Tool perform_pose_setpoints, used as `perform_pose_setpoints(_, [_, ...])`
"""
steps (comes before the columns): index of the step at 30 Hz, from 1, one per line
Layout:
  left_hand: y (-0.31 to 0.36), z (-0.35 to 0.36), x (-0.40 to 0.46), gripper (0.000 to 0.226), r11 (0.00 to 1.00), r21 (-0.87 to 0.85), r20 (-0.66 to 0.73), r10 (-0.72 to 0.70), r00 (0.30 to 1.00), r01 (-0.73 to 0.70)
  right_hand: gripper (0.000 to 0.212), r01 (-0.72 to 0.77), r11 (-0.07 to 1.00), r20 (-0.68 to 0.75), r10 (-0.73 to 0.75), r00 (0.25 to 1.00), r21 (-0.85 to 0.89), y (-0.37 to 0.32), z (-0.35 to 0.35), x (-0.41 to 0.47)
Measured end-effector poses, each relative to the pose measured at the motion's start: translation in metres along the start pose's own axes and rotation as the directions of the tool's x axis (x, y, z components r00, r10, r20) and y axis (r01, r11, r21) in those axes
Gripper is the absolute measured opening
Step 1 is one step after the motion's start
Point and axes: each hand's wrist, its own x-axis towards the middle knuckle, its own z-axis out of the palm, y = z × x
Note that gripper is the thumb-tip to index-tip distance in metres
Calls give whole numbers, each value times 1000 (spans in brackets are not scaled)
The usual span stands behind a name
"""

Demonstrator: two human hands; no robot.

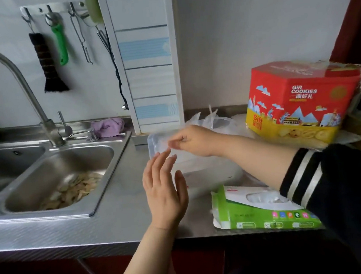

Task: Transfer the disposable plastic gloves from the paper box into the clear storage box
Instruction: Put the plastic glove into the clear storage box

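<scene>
Presently, your right hand (pixel 194 141) pinches a clear glove (pixel 164 141) over the clear storage box (pixel 154 152) at frame centre; your left hand (pixel 164 190) hovers flat, fingers straight, holding nothing. Paper box (pixel 258 215) lies lower right.

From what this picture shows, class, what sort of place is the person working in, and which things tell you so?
Most likely a home kitchen: a steel double sink with a curved tap, and a brush and utensils hanging on wall hooks above the metal counter.
</scene>
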Motion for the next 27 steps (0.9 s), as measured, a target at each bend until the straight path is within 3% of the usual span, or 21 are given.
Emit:
perform_pose_setpoints(2, [-2, 1, 1, 33, 1000, -15, 21, -24, 999, 24, 27, -23, 999, 229, 31, 973, -38, 11, 7, 11])
perform_pose_setpoints(4, [-3, 1, 0, 33, 999, -13, 31, -45, 999, 45, 25, -54, 998, 435, 53, 899, -10, 16, 9, 17])
perform_pose_setpoints(7, [-3, 1, 0, 33, 999, -15, 38, -46, 998, 47, 40, -89, 994, 528, 112, 842, -69, 26, 12, 24])
perform_pose_setpoints(9, [-3, 1, -1, 31, 999, -13, 37, -43, 998, 44, 36, -190, 982, 441, 169, 881, 3, 23, 11, 24])
perform_pose_setpoints(12, [-3, 2, -1, 29, 999, -5, 30, -45, 999, 45, 36, -343, 879, 164, 304, 938, 331, 24, 4, 25])
perform_pose_setpoints(15, [-2, 2, -1, 28, 999, -3, 25, -49, 999, 49, 32, -291, 633, -51, 464, 885, 718, 29, -9, 25])
perform_pose_setpoints(17, [-2, 2, -1, 28, 999, -4, 19, -51, 999, 51, 35, -189, 401, -64, 538, 840, 896, 32, -19, 23])
perform_pose_setpoints(20, [-2, 3, -1, 28, 999, -5, 9, -50, 999, 50, 44, -9, 87, -40, 548, 836, 996, 36, -32, 14])
perform_pose_setpoints(23, [-2, 4, -1, 28, 999, 0, 2, -47, 999, 47, 51, 194, -175, -75, 525, 848, 965, 35, -47, -3])
perform_pose_setpoints(25, [-2, 4, -3, 28, 999, 11, -4, -41, 999, 41, 54, 290, -232, -140, 505, 852, 928, 31, -58, -19])
perform_pose_setpoints(27, [-1, 5, -3, 29, 999, 18, -19, -32, 999, 32, 53, 291, -137, -195, 476, 857, 947, 28, -65, -41])
